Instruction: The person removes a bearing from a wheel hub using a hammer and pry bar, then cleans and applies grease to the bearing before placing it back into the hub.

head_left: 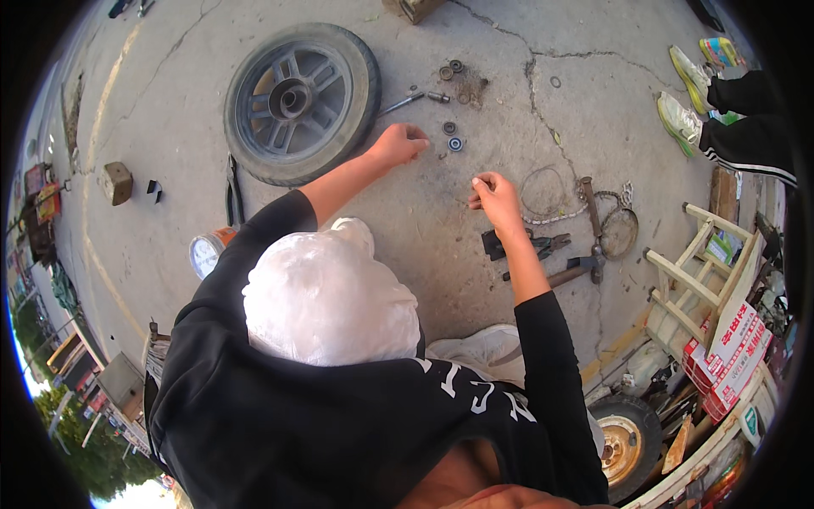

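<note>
concrete: bearings (452, 136) just beside left hand (397, 144)

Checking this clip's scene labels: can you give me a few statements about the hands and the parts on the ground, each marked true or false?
1. The wheel lies flat on the concrete. True.
2. The left hand rests on the wheel. False: it is on the ground beside it, near the small bearings.
3. The right hand grips the hammer. False: the hammer lies untouched; the fingers are pinched together, apparently on something small.
4. A wooden stool lies to the right. True.
</note>
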